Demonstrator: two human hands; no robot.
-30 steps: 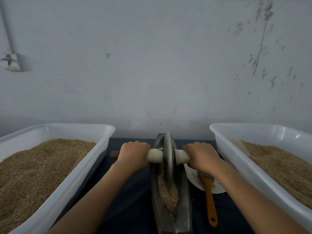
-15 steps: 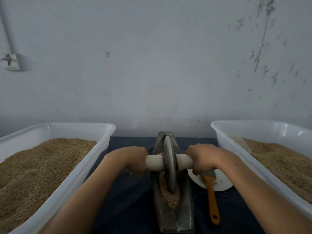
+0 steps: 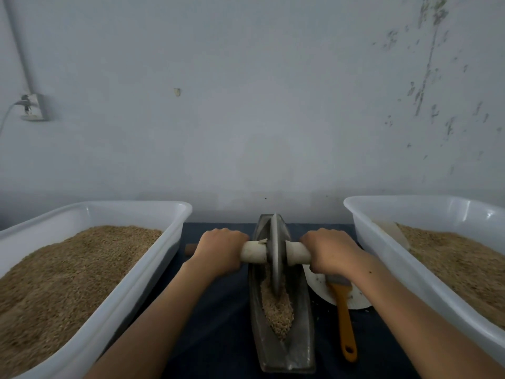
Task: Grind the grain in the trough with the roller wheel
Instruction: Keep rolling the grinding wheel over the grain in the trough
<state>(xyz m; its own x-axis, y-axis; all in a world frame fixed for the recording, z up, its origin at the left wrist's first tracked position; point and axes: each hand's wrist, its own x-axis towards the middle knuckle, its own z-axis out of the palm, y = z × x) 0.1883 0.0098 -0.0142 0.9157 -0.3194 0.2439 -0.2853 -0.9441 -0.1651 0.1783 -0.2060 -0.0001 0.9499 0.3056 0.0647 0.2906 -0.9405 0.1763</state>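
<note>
On the dark cloth [image 3: 218, 324] below a pale wall, the grain [image 3: 277, 310] is lying in the trough [image 3: 300, 337] at 6 o'clock of the stiff, probably heavy roller wheel [image 3: 275, 258], whose axle the left hand [image 3: 220, 250] and right hand [image 3: 329, 251] are gripping at 9 and 3.

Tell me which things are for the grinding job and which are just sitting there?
For the job:
- roller wheel
- trough
- grain in it
- left hand and right hand, holding the wheel's handles

Just sitting there:
- left tub of grain
- right tub of grain
- orange-handled brush
- white plate under it
- wall socket
</note>
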